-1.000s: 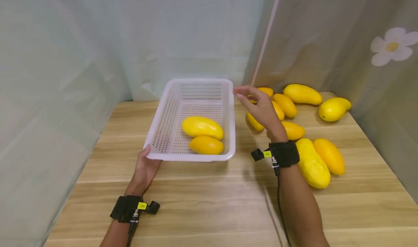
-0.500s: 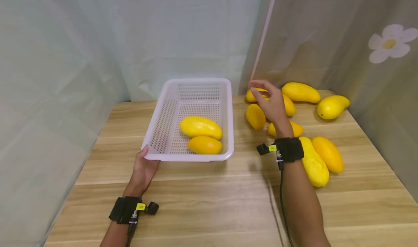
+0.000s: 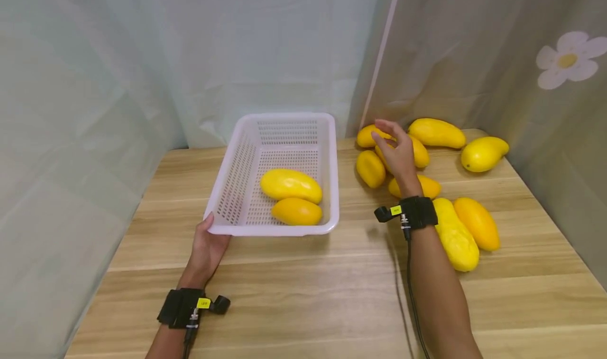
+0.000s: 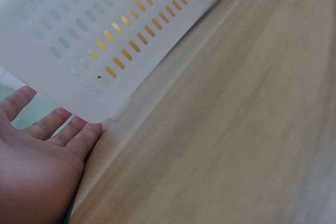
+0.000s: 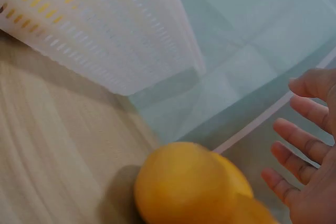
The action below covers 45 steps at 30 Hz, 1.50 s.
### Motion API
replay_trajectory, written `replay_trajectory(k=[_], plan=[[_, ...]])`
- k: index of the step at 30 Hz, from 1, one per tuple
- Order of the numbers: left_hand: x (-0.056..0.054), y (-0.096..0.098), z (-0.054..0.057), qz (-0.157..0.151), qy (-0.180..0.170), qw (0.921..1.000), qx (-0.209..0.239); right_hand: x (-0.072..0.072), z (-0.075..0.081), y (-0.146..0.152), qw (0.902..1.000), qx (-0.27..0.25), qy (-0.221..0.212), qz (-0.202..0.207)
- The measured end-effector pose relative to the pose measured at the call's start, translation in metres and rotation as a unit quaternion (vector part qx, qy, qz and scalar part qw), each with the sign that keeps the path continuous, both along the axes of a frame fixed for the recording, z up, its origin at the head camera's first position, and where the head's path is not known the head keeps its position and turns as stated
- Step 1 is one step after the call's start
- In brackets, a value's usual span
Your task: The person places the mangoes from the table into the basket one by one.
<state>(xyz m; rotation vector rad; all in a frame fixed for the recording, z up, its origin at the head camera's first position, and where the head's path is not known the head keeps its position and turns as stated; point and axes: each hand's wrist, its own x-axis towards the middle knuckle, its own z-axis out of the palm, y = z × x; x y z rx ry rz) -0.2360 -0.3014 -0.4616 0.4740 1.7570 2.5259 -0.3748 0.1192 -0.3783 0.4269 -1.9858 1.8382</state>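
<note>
My left hand (image 3: 207, 251) holds the near left corner of a white perforated plastic basket (image 3: 334, 180), thumb on the rim. In the left wrist view its fingertips touch the basket's outer wall near the bottom. Two yellow mangoes, a larger mango (image 3: 290, 185) and a smaller mango (image 3: 296, 212), lie side by side in the basket. Right of it, my right hand (image 3: 399, 153) hovers over a cluster of mangoes, fingers parted and holding nothing. Left of that hand lie a mango (image 3: 371, 169) and another mango (image 3: 366, 136). It partly hides a mango beneath.
Further right on the wooden table (image 3: 294, 296) are a long mango (image 3: 436, 133), a mango with a tapered end (image 3: 483, 154), a lumpy yellow fruit (image 3: 456, 238) and an orange-yellow mango (image 3: 477, 224). Curtains (image 3: 284, 48) hang behind the table. A cable (image 3: 411, 290) runs along the right forearm.
My right hand has moved right, from beside the basket's rim to over the mango cluster, uncovering mangoes on its left. The left hand stays at the basket corner.
</note>
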Motion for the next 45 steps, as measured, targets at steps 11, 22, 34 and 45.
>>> replay_trajectory(k=[11, 22, 34, 45], plan=[[0.000, -0.002, -0.002, 0.006, -0.007, 0.9998, -0.017, -0.026, -0.038, 0.012, 0.9976, 0.041, 0.000, -0.056], [-0.005, 0.002, -0.010, -0.008, -0.002, 0.9999, 0.006, -0.039, -0.050, 0.041, 0.9870, 0.098, -0.044, -0.120], [-0.003, -0.003, -0.005, -0.003, 0.003, 1.0000, 0.001, -0.045, -0.049, 0.041, 0.9643, 0.225, -0.029, -0.137], [0.001, -0.003, -0.003, 0.001, -0.005, 0.9999, -0.009, -0.039, -0.048, 0.064, 0.9528, 0.216, -0.061, -0.205]])
